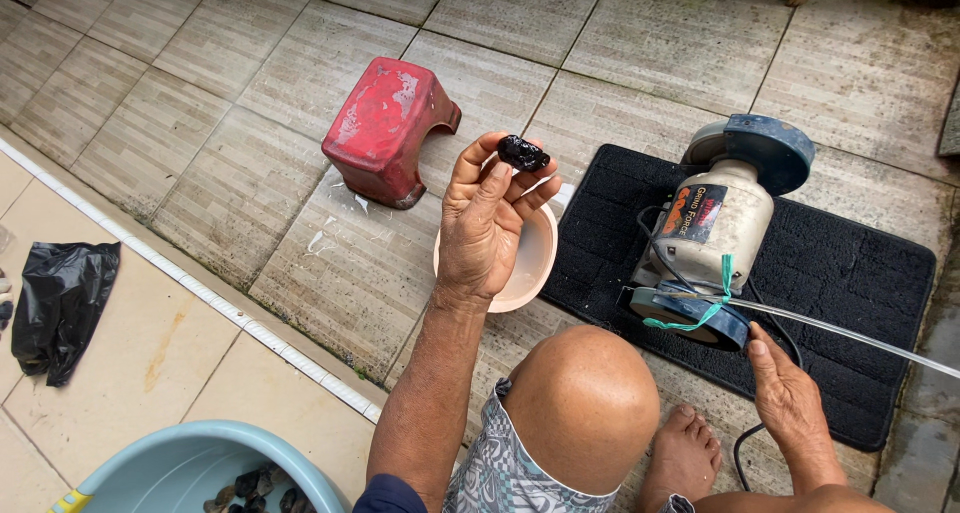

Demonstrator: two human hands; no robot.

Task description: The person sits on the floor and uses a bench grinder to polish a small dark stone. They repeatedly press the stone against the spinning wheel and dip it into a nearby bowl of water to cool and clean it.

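Left hand pinching glossy black rough stone aloft, inspecting; right hand, grip open, touching grey electric bench grinder on black mat.

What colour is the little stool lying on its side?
The stool is red with whitish smears, seen clearly in the head view.
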